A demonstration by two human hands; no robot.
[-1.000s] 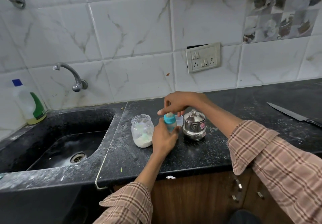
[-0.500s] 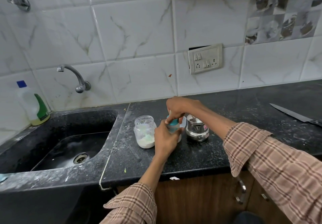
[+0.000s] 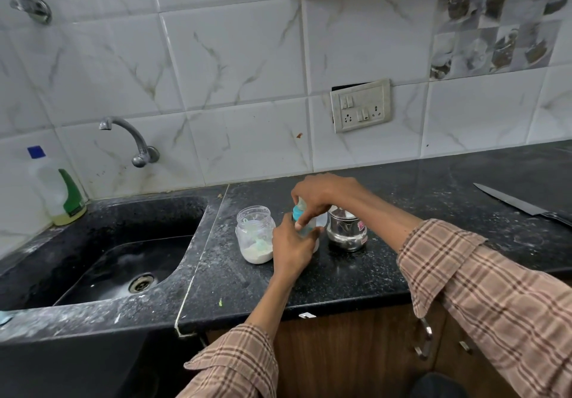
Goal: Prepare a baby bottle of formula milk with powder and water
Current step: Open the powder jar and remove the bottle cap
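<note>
A small baby bottle (image 3: 299,214) with a turquoise screw collar and a teat stands upright on the black counter (image 3: 340,277). My left hand (image 3: 291,247) grips its body from the near side and hides most of it. My right hand (image 3: 318,196) comes down from above, its fingers curled round the turquoise collar. Left of the bottle is an open clear jar (image 3: 255,234) holding white formula powder and a pale green scoop. On the bottle's right stands a lidded steel pot (image 3: 346,230).
A black sink (image 3: 123,261) with a wall tap (image 3: 130,137) lies to the left, a dish-soap bottle (image 3: 58,190) at its back corner. A large knife (image 3: 523,204) lies on the counter at far right. A wall socket (image 3: 360,105) is behind.
My right hand has lowered from just above the teat onto the turquoise collar and closed its fingers round it. My left hand stays on the bottle's body.
</note>
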